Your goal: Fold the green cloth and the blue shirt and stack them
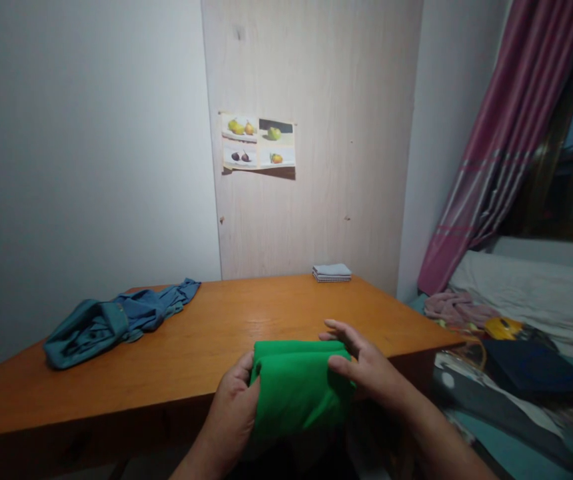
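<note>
You hold a folded green cloth [299, 393] between your 2 hands, in front of the near edge of the orange-brown table [251, 310]. Your left hand [236, 403] has its left end, fingers closed around it with the thumb on the side facing you. Your right hand [366, 367] is at its right end, loosely spread, thumb in front and fingers apart behind the top; whether it bears any weight, you cannot tell. A crumpled blue garment [124, 320] lies at the table's left, and a small folded stack of cloth [332, 271] sits at the far edge.
</note>
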Demonstrator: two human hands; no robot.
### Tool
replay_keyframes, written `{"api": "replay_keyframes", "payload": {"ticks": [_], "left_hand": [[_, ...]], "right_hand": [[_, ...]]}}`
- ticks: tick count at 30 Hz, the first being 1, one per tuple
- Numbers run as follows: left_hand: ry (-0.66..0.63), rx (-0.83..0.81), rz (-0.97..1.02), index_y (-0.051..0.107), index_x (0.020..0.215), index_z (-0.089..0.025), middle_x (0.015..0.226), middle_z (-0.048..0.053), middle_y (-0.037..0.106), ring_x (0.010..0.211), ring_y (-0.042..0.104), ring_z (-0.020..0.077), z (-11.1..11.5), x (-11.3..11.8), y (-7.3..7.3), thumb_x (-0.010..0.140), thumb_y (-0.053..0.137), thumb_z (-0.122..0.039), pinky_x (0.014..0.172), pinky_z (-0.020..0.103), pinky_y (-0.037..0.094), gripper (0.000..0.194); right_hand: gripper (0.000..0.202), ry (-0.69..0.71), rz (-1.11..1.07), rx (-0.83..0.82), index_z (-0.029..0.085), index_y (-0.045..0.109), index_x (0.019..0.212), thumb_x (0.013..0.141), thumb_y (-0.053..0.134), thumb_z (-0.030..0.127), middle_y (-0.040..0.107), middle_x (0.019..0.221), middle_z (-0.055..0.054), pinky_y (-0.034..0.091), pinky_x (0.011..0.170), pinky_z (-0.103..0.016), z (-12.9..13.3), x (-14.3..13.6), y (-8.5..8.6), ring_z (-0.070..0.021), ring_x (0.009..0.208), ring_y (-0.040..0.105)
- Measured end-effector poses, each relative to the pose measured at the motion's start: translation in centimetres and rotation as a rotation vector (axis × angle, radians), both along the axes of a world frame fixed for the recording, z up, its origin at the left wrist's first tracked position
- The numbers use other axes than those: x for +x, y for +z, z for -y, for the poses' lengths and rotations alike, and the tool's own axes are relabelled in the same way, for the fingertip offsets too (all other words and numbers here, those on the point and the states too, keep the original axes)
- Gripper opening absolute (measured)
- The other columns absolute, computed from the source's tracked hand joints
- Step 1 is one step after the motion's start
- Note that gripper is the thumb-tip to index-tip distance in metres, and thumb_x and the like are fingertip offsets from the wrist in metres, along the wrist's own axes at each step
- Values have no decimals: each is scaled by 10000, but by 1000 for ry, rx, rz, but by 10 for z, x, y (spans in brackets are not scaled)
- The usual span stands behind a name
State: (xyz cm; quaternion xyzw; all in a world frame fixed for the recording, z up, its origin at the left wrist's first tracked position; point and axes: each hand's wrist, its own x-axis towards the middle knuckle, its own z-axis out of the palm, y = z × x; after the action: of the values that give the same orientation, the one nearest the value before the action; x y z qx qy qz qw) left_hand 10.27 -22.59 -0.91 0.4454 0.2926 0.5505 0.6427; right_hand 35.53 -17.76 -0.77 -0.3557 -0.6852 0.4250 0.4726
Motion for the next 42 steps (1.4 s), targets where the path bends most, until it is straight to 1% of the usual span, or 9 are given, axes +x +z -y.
{"api": "replay_keyframes", "payload": {"ticks": [4,7,10,12,18,24,30,37,42], "left_hand": [[-58,56,-88,610,1304,-191,913,102,760,685,706,227,0,0,-5,772,797,-331,645,346,572,581],[-49,126,-139,667,1223,-190,939,93,750,779,703,233,1,0,-6,800,770,-338,707,340,564,460],[-8,187,-233,722,1130,-188,995,94,734,895,687,251,2,-2,-2,810,750,-339,783,342,552,355],[26,243,-321,742,1102,-196,1076,95,713,973,667,261,2,-5,3,806,743,-320,847,349,537,321],[43,359,-491,748,1138,-233,1139,79,664,1101,610,272,1,-11,13,806,714,-261,964,366,492,334],[33,390,-480,770,1081,-248,1194,72,622,1129,576,265,3,-9,12,832,669,-249,954,343,481,268],[77,442,-575,764,1014,-232,983,53,625,951,590,222,5,-4,12,857,647,-246,858,316,476,196],[146,614,-725,698,865,-206,898,34,586,884,565,200,4,-5,14,811,534,-100,794,295,443,203],[116,594,-731,642,934,-208,971,37,603,942,577,213,2,-16,24,844,625,-222,840,320,457,92]], "right_hand": [[856,-41,451,253,264,530,1431,693,823,582,589,1386,-134,394,1068,-497,13,-3,19,-346,1268,529],[694,-5,569,254,259,634,1307,727,783,611,687,1210,-82,474,926,-394,22,-12,27,-299,1098,619],[436,52,556,230,222,718,1020,803,722,600,699,912,-11,462,708,-276,26,-18,30,-205,849,640],[395,48,547,253,212,708,945,824,709,588,671,849,8,428,669,-258,27,-19,30,-179,799,617],[448,-13,633,309,215,686,958,773,742,619,669,872,4,400,675,-264,30,-20,33,-182,806,597],[566,41,674,364,279,640,1191,746,769,606,705,1053,-20,407,760,-298,39,-26,42,-236,946,626],[271,13,772,358,242,638,903,814,736,478,693,878,3,352,666,-275,38,-32,34,-204,820,622],[235,36,688,318,245,635,976,768,731,297,676,923,12,374,690,-262,35,-39,25,-188,838,596],[168,52,479,271,213,642,922,761,633,164,651,883,9,412,705,-260,27,-41,18,-174,823,584]]}}
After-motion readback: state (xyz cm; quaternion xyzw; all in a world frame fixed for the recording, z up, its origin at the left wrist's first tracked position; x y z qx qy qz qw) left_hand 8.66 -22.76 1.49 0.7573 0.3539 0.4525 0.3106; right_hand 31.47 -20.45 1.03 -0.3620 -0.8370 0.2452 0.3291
